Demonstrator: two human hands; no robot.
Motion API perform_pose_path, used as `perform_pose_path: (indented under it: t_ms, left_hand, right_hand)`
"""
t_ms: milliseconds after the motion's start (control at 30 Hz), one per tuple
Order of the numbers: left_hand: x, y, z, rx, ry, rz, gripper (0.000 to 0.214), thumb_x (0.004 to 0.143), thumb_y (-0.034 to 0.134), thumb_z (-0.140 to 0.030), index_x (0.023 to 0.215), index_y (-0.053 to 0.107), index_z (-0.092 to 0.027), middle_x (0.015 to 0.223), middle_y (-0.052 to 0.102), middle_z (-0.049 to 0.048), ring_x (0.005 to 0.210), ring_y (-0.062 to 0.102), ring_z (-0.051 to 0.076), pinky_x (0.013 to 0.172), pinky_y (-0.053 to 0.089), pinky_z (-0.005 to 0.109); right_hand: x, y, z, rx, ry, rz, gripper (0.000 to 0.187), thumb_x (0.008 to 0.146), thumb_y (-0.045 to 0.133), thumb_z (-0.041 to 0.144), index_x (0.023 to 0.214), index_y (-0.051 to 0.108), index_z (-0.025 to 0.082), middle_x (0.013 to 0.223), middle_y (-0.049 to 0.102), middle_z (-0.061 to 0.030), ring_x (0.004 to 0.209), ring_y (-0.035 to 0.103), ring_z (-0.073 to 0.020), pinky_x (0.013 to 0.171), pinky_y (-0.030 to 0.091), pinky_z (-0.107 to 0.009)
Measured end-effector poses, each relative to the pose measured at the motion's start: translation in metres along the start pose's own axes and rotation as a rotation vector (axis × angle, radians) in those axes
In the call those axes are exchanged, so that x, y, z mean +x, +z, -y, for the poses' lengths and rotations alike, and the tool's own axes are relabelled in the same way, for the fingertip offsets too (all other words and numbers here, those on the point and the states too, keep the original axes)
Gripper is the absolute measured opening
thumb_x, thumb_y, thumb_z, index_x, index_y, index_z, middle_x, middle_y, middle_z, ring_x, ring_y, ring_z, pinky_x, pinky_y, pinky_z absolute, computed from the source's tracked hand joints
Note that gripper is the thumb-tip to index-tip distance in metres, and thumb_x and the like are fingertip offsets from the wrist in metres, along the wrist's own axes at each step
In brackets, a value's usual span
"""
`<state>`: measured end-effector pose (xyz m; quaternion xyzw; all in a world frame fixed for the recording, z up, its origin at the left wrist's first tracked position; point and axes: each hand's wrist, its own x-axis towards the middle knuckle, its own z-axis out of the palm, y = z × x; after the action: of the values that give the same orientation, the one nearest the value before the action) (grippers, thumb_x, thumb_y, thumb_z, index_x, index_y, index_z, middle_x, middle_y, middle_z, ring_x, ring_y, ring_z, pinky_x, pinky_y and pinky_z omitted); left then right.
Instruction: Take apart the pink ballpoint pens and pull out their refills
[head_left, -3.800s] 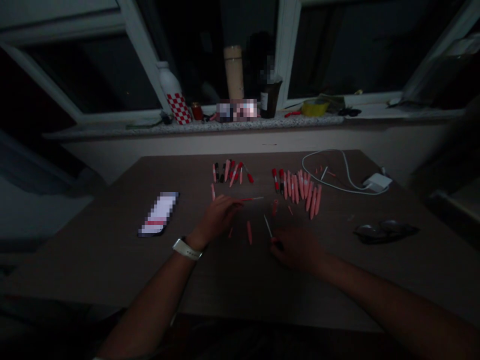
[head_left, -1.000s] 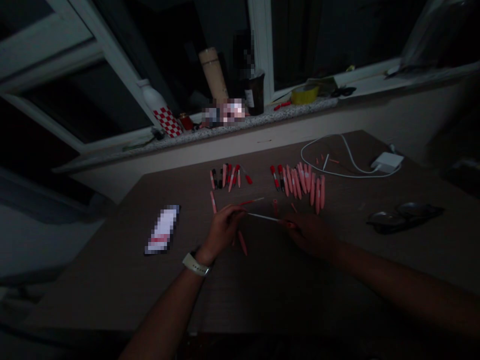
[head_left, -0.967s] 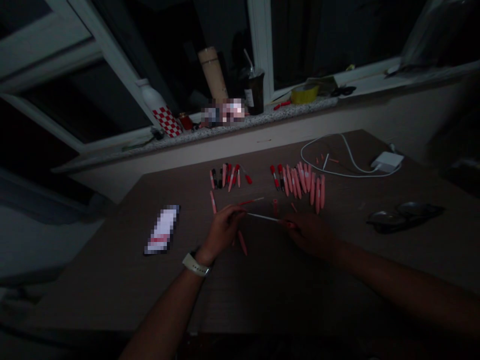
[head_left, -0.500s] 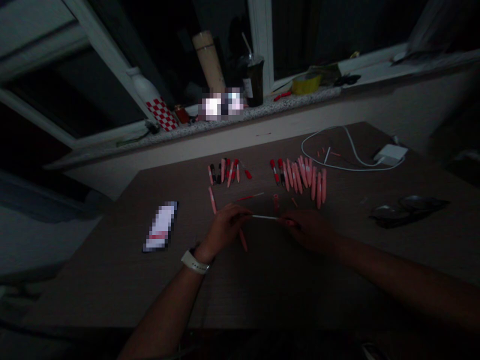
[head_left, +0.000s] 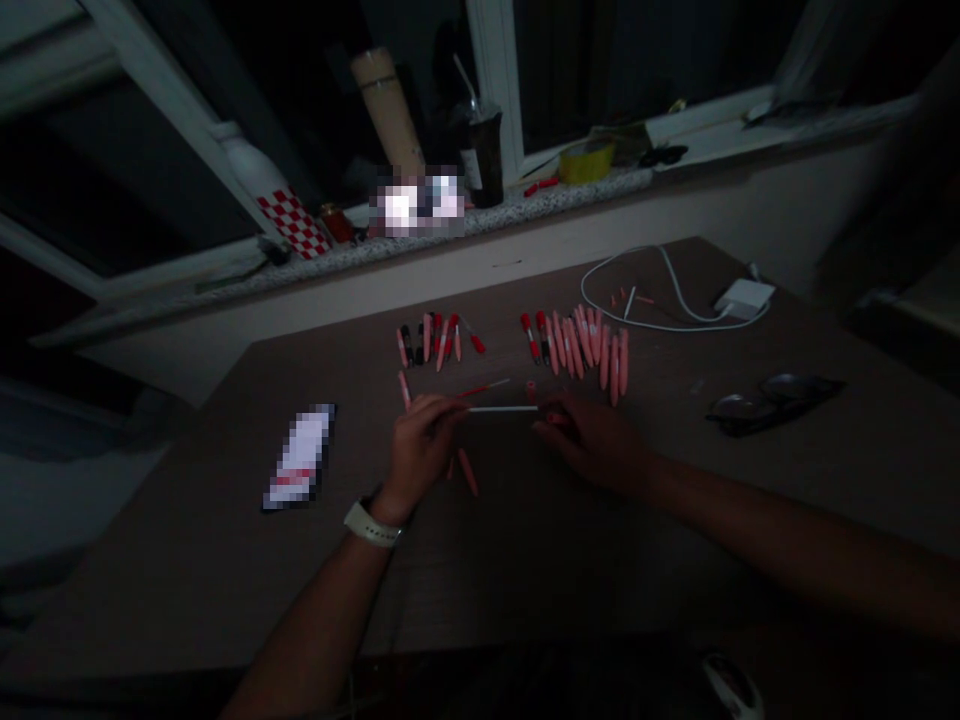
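Note:
A thin white pen refill (head_left: pixel 504 408) is stretched level between my two hands above the table. My left hand (head_left: pixel 418 452), with a watch on its wrist, pinches the refill's left end. My right hand (head_left: pixel 592 442) is closed on the right end, where a red part shows at the fingertips. A pink pen barrel (head_left: pixel 468 471) lies on the table just under my left hand. A red-tipped refill (head_left: pixel 486 386) lies a little beyond. Two rows of pink and red pens lie farther back, a left group (head_left: pixel 435 340) and a right group (head_left: pixel 581 342).
A phone (head_left: pixel 299 468) lies at the left of the brown table (head_left: pixel 525 560). Glasses (head_left: pixel 765 403) lie at the right, a white charger (head_left: pixel 744 297) with its cable at the back right. Bottles and a dark cup (head_left: pixel 484 155) stand on the windowsill.
Earlier my hands were apart, the right holding the refill upright. Now both hold it level between them. The view has swung slightly; hands barely moved in the last second.

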<state>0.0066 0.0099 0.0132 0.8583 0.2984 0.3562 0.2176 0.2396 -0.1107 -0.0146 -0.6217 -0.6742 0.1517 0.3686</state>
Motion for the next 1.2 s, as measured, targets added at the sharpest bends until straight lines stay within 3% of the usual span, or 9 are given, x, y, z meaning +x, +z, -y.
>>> perform_pose_path:
  t_ms: [233, 367, 533, 867, 1067, 1200]
  left_hand:
    - [-0.001, 0.0, -0.001, 0.017, 0.096, 0.011, 0.012, 0.094, 0.06, -0.021, 0.095, 0.072, -0.019, 0.091, 0.07, 0.0043, 0.087, 0.062, 0.017, 0.077, 0.048, 0.031]
    - [-0.001, 0.002, -0.003, 0.054, 0.182, 0.019, 0.011, 0.093, 0.062, -0.019, 0.095, 0.072, -0.019, 0.088, 0.071, 0.0039, 0.085, 0.062, 0.017, 0.078, 0.047, 0.031]
    - [-0.001, 0.003, 0.0, 0.06, 0.189, -0.015, 0.012, 0.094, 0.061, -0.02, 0.095, 0.073, -0.019, 0.088, 0.07, 0.0045, 0.085, 0.061, 0.018, 0.078, 0.047, 0.032]
    - [-0.002, 0.003, -0.006, 0.096, 0.307, 0.075, 0.015, 0.094, 0.06, -0.016, 0.102, 0.072, -0.02, 0.092, 0.07, 0.005, 0.086, 0.06, 0.017, 0.076, 0.046, 0.031]
    - [-0.007, 0.012, -0.01, 0.131, 0.444, 0.175, 0.017, 0.094, 0.06, -0.016, 0.107, 0.07, -0.02, 0.09, 0.068, 0.0055, 0.086, 0.059, 0.017, 0.072, 0.048, 0.029]
    - [-0.009, 0.015, -0.015, 0.187, 0.47, 0.168, 0.018, 0.094, 0.059, -0.015, 0.107, 0.069, -0.02, 0.087, 0.065, 0.0055, 0.081, 0.058, 0.016, 0.068, 0.048, 0.027]
  right_hand:
    - [0.001, 0.005, -0.008, -0.069, -0.101, 0.021, 0.028, 0.102, 0.04, 0.029, 0.117, 0.061, 0.018, 0.109, 0.07, -0.0097, 0.1, 0.066, -0.0221, 0.101, 0.044, -0.041]
    - [0.0, 0.006, -0.012, -0.077, -0.134, 0.034, 0.03, 0.101, 0.045, 0.029, 0.124, 0.06, 0.017, 0.113, 0.071, -0.0109, 0.099, 0.067, -0.0237, 0.091, 0.05, -0.038]
    - [0.0, 0.005, -0.009, -0.096, -0.141, 0.035, 0.027, 0.1, 0.048, 0.03, 0.115, 0.065, 0.016, 0.103, 0.073, -0.0103, 0.091, 0.069, -0.023, 0.08, 0.052, -0.034]
    - [-0.002, 0.006, -0.01, -0.079, -0.183, 0.056, 0.032, 0.099, 0.052, 0.03, 0.127, 0.064, 0.02, 0.12, 0.072, -0.0091, 0.103, 0.07, -0.0237, 0.089, 0.052, -0.035]
    - [-0.005, 0.008, -0.001, -0.141, -0.191, 0.166, 0.034, 0.098, 0.054, 0.029, 0.129, 0.064, 0.022, 0.114, 0.074, -0.0094, 0.098, 0.071, -0.0234, 0.082, 0.052, -0.033]
    - [-0.004, 0.009, 0.001, -0.117, -0.171, 0.194, 0.031, 0.099, 0.051, 0.029, 0.126, 0.064, 0.021, 0.115, 0.073, -0.0095, 0.1, 0.071, -0.0238, 0.082, 0.051, -0.032]
